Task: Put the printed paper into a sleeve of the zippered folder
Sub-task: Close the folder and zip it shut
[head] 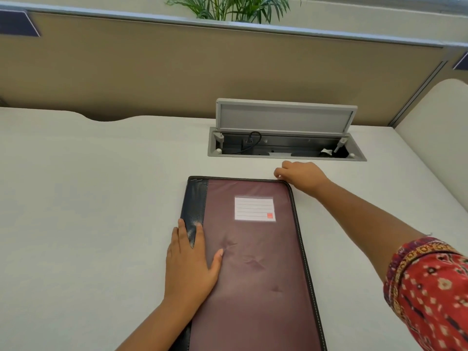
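Maroon fabric of the closed zippered folder (253,262) lay under the left hand (190,264), fingers flat and spread. The right hand (301,177) curled at its far corner, seemingly pinching the zipper pull; unzipping probably came next. No printed paper showed. Beyond the fingertips, the white desk (88,198) held an open cable tray (286,145).

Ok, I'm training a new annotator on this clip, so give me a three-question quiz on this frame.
1. True or false: the zippered folder lies closed on the desk.
2. Which hand presses flat near the folder's dark spine: left hand or right hand?
3. Multiple choice: the right hand's grip is at the folder's A) near edge B) far right corner C) label.

Key: 1 true. 2 left hand. 3 B; what its fingers pinch there cannot be told.
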Demonstrator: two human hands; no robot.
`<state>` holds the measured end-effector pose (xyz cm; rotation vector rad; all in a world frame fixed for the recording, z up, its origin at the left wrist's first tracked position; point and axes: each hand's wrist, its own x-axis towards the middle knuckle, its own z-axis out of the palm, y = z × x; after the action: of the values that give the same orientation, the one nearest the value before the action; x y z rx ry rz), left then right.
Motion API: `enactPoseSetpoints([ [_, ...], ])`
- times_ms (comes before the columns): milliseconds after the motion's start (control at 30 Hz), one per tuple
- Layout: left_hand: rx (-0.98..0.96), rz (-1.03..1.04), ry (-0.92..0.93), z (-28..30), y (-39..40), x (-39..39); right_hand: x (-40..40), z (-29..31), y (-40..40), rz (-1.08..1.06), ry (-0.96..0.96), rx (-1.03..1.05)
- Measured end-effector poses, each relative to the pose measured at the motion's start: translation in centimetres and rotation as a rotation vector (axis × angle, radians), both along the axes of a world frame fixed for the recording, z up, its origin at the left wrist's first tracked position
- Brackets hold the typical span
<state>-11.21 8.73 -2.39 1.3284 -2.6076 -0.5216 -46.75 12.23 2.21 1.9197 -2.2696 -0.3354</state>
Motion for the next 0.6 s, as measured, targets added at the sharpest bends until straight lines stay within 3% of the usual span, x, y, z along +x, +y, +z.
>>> enactPoseSetpoints([
  [200, 0.006, -0.006, 0.008, 0.0, 0.0, 0.0, 2.5, 1.6, -5.1, 0.232, 0.079, 0.035],
  [600, -0.017, -0.007, 0.013, 0.0, 0.1, -0.1, 13.8, 0.6, -14.1, 0.233, -0.061, -0.089],
])
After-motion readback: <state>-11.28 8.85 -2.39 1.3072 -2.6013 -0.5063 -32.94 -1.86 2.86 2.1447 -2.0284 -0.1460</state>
